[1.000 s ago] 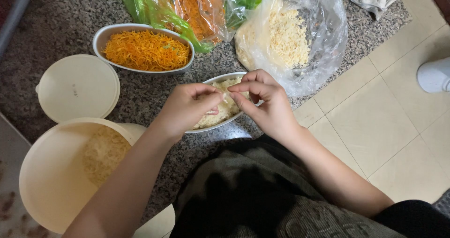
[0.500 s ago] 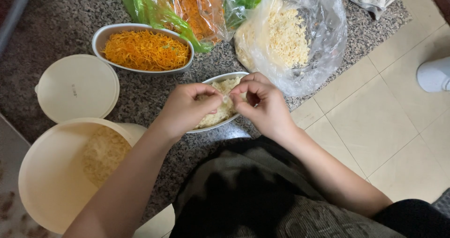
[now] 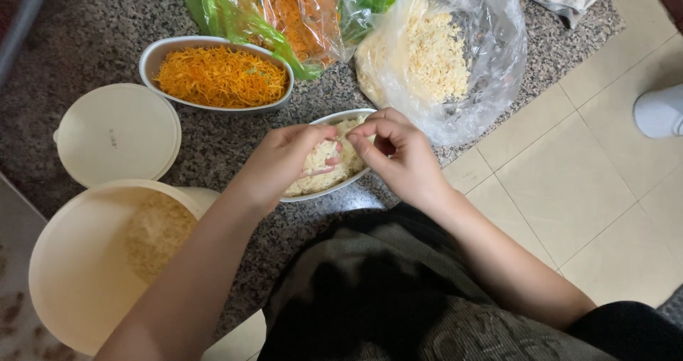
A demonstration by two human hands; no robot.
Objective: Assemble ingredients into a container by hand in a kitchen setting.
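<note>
A small oval dish (image 3: 340, 116) of pale shredded food sits on the speckled granite counter, just in front of me. My left hand (image 3: 281, 163) hovers over its left half, fingertips pinched on a bit of the pale shreds. My right hand (image 3: 400, 156) is over the dish's right end, fingers curled and pinched together beside the left fingertips. Both hands cover much of the dish.
An oval dish of orange shreds (image 3: 219, 76) lies behind. A clear bag of pale crumbs (image 3: 441, 55) and a green-tinted bag of orange shreds (image 3: 284, 12) sit at the back. A cream bucket (image 3: 78, 275) holds pale shreds; its round lid (image 3: 117, 133) lies beside. Tiled floor (image 3: 569, 183) lies right.
The two hands have drawn slightly apart over the dish, showing more of the pale shreds between them. Everything else stays put.
</note>
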